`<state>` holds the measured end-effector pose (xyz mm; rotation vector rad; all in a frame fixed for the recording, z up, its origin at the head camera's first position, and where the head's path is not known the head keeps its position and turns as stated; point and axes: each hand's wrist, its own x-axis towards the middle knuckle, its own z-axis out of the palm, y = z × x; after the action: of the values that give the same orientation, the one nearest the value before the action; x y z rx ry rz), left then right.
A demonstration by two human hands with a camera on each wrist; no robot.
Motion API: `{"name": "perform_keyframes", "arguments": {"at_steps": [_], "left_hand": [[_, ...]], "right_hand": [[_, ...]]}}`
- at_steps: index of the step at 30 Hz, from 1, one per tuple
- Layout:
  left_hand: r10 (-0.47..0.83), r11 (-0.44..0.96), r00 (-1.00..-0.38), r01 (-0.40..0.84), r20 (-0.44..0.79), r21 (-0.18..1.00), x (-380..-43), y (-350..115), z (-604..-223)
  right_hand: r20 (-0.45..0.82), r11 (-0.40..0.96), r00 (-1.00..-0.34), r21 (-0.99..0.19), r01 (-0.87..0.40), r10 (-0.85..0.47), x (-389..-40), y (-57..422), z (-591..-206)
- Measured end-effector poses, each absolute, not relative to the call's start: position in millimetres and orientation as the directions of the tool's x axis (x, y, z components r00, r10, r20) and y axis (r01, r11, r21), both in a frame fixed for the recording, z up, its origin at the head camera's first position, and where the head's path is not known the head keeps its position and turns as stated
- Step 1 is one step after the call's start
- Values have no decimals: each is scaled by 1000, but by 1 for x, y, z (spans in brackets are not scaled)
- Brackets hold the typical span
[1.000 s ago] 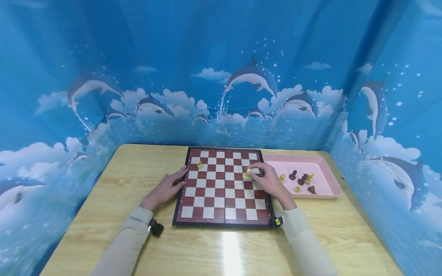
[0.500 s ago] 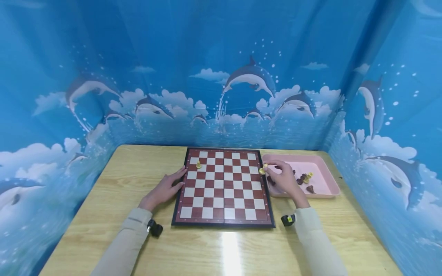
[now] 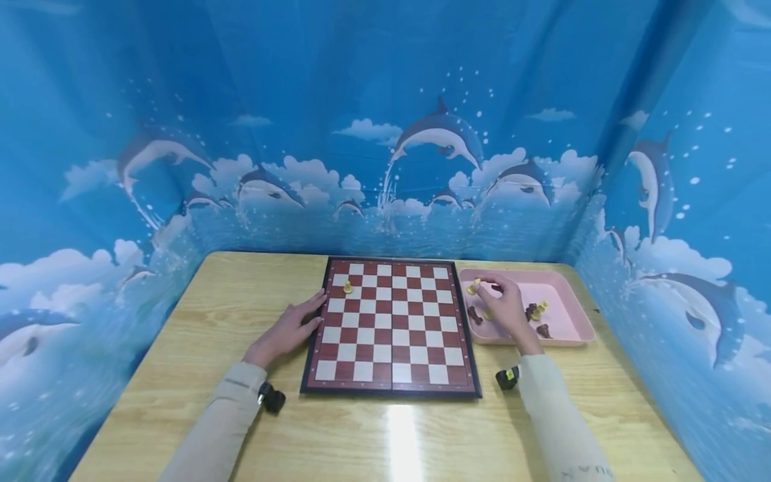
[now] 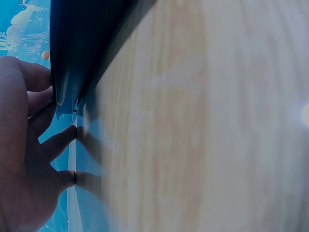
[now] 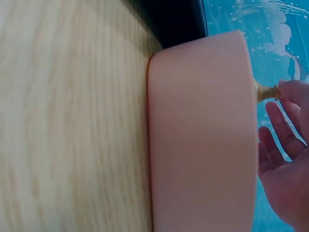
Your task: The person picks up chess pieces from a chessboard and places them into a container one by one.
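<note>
My right hand [image 3: 507, 308] pinches a yellow chess piece [image 3: 472, 288] by its top, above the left part of the pink tray [image 3: 569, 328]. In the right wrist view the base of that chess piece is partly hidden behind the tray's wall [image 5: 203, 135]. My left hand [image 3: 290, 330] touches the left edge of the brown-and-white chessboard [image 3: 391, 348] with its fingertips. The left wrist view has this hand [image 4: 34, 159] beside the dark side of the board [image 4: 82, 43]. A yellow pawn [image 3: 348, 288] stands on the board's upper left.
Several dark and yellow chess pieces lie in the tray, among them a yellow one [image 3: 540, 309], a dark one [image 3: 544, 331] and another dark one [image 3: 475, 315]. The tray stands against the board's right side on the wooden table [image 3: 253, 288]. Blue dolphin curtains [image 3: 301, 100] surround the table.
My right hand has carried the yellow chess piece from the board's right part rightward, over the edge, to the tray. The left hand stays at the board's left edge.
</note>
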<state>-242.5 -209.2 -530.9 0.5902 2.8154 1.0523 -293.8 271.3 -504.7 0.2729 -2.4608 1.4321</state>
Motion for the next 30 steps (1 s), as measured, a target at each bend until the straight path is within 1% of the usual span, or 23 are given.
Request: {"name": "perform_keyframes", "arguments": {"at_steps": [8, 18, 24, 30], "left_hand": [[387, 694, -919, 346, 78, 632, -244, -211, -532], [385, 690, -921, 327, 55, 646, -243, -210, -531], [384, 683, -922, 324, 57, 655, -243, -211, -531], [393, 682, -916, 348, 79, 643, -243, -211, -532]], "right_hand": [[329, 522, -944, -805, -282, -3, -302, 275, -510], [296, 484, -955, -841, -242, 35, -306, 273, -525], [323, 444, -945, -855, -269, 50, -307, 272, -530], [300, 466, -953, -850, -247, 42, -307, 274, -531]]}}
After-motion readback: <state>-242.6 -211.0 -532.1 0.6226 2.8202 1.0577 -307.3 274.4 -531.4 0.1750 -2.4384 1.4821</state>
